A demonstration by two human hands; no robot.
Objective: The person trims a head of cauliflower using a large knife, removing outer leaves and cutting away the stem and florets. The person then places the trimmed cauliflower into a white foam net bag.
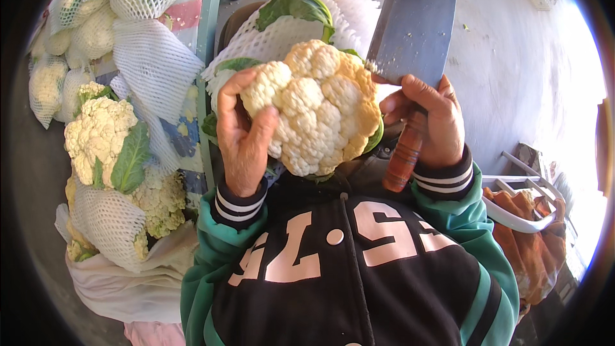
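A large cauliflower head (pixel 312 110), cream with a yellower right side, is over my lap. My left hand (pixel 245 132) grips its left side, with the thumb across the front florets. In my right hand (pixel 427 115) is a cleaver with a turned wooden handle (pixel 406 151); its broad steel blade (pixel 415 24) points up and away from me, dotted with pale crumbs. My right fingers wrap around where blade and handle meet, close to the cauliflower's right edge. Behind the head lie white foam netting (pixel 274 43) and a curled green leaf (pixel 298 9). The cauliflower's underside is hidden.
Several net-wrapped cauliflowers (pixel 91 33) are piled at the upper left beside a green metal frame edge (pixel 207 57). Nearer on the left, a bare cauliflower (pixel 101 139) rests on others above white cloth (pixel 129 293). At right are a white-framed chair (pixel 523 223) and brown cloth (pixel 533 254).
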